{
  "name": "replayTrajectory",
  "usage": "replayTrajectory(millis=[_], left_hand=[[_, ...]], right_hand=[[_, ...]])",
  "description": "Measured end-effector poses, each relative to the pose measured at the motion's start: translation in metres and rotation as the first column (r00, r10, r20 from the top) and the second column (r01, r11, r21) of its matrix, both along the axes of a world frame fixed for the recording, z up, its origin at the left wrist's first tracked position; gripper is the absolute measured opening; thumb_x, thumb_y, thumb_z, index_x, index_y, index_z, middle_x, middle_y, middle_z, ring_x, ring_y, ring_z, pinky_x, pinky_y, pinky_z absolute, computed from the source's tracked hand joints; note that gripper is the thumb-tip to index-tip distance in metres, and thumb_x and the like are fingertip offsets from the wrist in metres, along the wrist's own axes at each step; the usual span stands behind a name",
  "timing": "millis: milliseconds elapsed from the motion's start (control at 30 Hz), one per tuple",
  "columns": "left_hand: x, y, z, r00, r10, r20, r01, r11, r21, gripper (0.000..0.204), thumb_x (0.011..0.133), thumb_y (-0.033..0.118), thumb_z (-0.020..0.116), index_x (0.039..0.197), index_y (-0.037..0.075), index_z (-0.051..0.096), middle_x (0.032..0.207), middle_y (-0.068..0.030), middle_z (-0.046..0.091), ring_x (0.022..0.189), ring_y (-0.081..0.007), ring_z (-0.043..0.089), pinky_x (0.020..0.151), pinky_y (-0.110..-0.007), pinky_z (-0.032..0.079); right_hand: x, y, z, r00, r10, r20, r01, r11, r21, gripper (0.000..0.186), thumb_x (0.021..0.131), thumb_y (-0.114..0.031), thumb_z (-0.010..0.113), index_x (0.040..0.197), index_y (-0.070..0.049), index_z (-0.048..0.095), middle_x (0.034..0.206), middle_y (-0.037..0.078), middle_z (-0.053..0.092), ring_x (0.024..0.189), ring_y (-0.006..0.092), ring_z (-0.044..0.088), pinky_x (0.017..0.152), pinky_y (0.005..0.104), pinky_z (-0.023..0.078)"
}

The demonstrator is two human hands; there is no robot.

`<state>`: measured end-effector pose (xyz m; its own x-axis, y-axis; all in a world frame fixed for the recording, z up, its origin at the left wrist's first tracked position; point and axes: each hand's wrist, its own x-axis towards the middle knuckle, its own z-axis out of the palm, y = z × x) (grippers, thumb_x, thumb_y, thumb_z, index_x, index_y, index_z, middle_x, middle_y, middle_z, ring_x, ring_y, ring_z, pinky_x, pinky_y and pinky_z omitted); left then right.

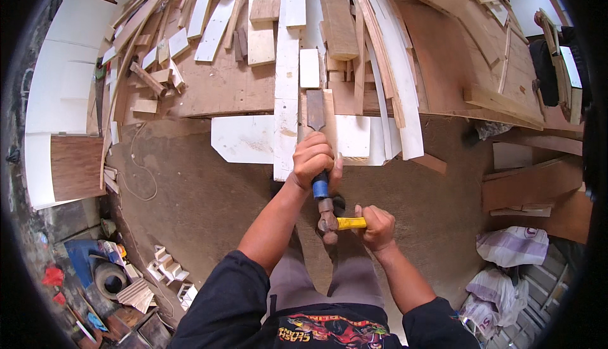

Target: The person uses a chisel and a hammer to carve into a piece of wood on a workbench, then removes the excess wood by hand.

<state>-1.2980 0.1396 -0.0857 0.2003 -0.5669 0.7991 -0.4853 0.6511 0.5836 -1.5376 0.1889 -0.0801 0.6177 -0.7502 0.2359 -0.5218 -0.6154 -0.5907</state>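
Left hand [313,158] firmly encloses the chisel [315,107], blade ahead over a wooden strip [329,112]; right hand [378,227] grips the hammer [329,221], head leftward, at the chisel's butt. Apparent step: striking; another blow requires squareness.

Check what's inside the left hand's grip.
A chisel: its blade shows beyond the left hand, its blue handle end nearer the body. The handle's middle is covered.

Dull metal chisel blade [315,110], rough metal hammerhead [327,222]
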Motion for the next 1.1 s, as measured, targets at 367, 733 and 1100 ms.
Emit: replayTrajectory(millis=[367, 733, 1100], left_hand=[[-0.014, 0.035, 0.047, 0.999, -0.014, -0.039, 0.016, 0.999, 0.048, 0.025, 0.074, -0.008, 0.066, 0.064, 0.007, 0.049, 0.061, -0.0062, 0.056, 0.058, -0.0229, 0.059, 0.056, -0.035, 0.048], [-0.009, 0.018, 0.049, 0.995, -0.035, -0.095, 0.042, 0.996, 0.081, 0.027, 0.070, -0.009, 0.068, 0.063, 0.008, 0.048, 0.062, -0.0056, 0.054, 0.056, -0.0223, 0.055, 0.053, -0.035, 0.042], [0.012, 0.008, 0.048, 0.989, -0.001, -0.149, 0.009, 0.998, 0.054, 0.024, 0.076, -0.009, 0.066, 0.065, 0.005, 0.049, 0.062, -0.0060, 0.055, 0.056, -0.0226, 0.055, 0.056, -0.037, 0.047]], right_hand=[[-0.047, 0.023, 0.027, 0.988, 0.008, 0.153, -0.013, 0.999, 0.029, 0.038, 0.085, -0.003, 0.075, 0.063, -0.008, 0.045, 0.056, 0.009, 0.045, 0.045, 0.0276, 0.047, 0.045, 0.0406, 0.035], [-0.009, 0.000, 0.031, 0.970, -0.168, 0.173, 0.157, 0.985, 0.076, 0.035, 0.086, -0.002, 0.076, 0.066, -0.008, 0.048, 0.057, 0.009, 0.047, 0.045, 0.0278, 0.050, 0.045, 0.0397, 0.038], [0.027, -0.013, 0.031, 0.971, -0.185, 0.150, 0.170, 0.979, 0.112, 0.037, 0.088, -0.005, 0.076, 0.065, -0.007, 0.047, 0.057, 0.009, 0.045, 0.045, 0.0278, 0.048, 0.046, 0.0392, 0.039]])
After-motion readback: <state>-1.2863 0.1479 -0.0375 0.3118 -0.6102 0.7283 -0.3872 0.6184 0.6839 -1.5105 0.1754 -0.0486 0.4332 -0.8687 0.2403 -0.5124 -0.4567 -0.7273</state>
